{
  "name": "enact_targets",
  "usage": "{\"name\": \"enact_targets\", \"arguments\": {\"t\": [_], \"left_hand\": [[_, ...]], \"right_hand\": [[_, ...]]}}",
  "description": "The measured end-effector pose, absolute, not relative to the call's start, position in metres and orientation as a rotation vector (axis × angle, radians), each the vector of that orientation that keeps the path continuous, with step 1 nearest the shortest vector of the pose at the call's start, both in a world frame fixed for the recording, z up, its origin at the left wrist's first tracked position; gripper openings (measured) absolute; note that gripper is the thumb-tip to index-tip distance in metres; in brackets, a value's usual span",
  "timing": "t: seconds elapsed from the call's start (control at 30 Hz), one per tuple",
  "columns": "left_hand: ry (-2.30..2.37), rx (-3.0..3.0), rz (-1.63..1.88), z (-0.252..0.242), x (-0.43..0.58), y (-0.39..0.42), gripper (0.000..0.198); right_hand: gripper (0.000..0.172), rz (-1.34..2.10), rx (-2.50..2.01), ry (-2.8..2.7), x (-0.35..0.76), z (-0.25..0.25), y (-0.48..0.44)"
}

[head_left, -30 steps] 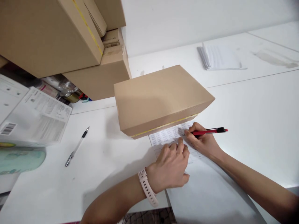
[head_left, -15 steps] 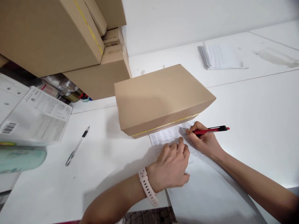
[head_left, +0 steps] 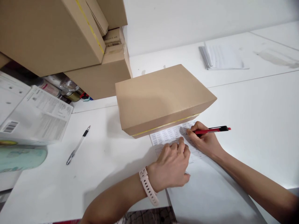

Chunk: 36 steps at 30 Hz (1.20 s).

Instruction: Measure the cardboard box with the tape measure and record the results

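Note:
My right hand [head_left: 205,141] grips a red and black pen [head_left: 211,130], its tip on a printed sheet [head_left: 167,135] with rows of small text. My left hand [head_left: 171,166], with a pale pink watch strap on the wrist, rests on the same sheet, fingers curled and pressing down beside the pen hand. A closed brown cardboard box [head_left: 161,96] with a yellow tape line lies over the sheet's far end. The sheet continues toward me over the white table [head_left: 252,118].
Large cardboard boxes [head_left: 53,34] are stacked at the upper left, over some cans and wrapped items. A printed white carton [head_left: 35,116] lies at the left. A silver and black pen [head_left: 78,145] lies loose on the table. A stack of papers [head_left: 221,57] sits far right.
Almost nothing has moved. The pen hand has shifted very slightly on the sheet and the view has drifted a little to the left.

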<state>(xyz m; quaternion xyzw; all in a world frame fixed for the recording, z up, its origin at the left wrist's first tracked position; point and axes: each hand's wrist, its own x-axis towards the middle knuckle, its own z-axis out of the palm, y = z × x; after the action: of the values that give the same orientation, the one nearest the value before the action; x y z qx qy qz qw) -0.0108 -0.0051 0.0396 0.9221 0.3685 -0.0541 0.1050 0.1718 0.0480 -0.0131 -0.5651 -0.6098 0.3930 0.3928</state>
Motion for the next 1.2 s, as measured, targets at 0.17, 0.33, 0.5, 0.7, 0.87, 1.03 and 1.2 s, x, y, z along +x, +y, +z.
{"name": "enact_targets", "arguments": {"t": [0.17, 0.33, 0.5, 0.7, 0.87, 1.03, 1.2], "left_hand": [[1.079, 2.72, -0.166, 0.041, -0.011, -0.005, 0.079], [1.085, 2.713, -0.181, 0.042, -0.011, -0.004, 0.078], [1.08, 2.715, -0.148, 0.04, -0.011, -0.005, 0.077], [1.072, 2.695, -0.164, 0.043, -0.011, -0.006, 0.078], [1.048, 2.654, -0.171, 0.043, -0.012, -0.004, 0.078], [1.047, 2.583, -0.189, 0.043, -0.013, -0.002, 0.074], [1.174, 2.531, -0.127, 0.05, -0.018, -0.019, 0.09]], "right_hand": [[0.032, 0.958, -1.441, -1.544, 0.173, -0.014, 0.048], [0.032, 0.958, -1.439, -1.55, 0.172, -0.014, 0.047], [0.034, 0.985, -1.449, -1.545, 0.172, -0.012, 0.047], [0.036, 0.918, -1.465, -1.573, 0.174, -0.011, 0.047], [0.016, 0.619, -1.514, -1.768, 0.192, -0.006, 0.023], [0.031, 0.35, -1.31, -2.172, 0.213, -0.012, 0.0], [0.041, 0.213, -1.226, -2.203, 0.216, -0.021, 0.002]]}}
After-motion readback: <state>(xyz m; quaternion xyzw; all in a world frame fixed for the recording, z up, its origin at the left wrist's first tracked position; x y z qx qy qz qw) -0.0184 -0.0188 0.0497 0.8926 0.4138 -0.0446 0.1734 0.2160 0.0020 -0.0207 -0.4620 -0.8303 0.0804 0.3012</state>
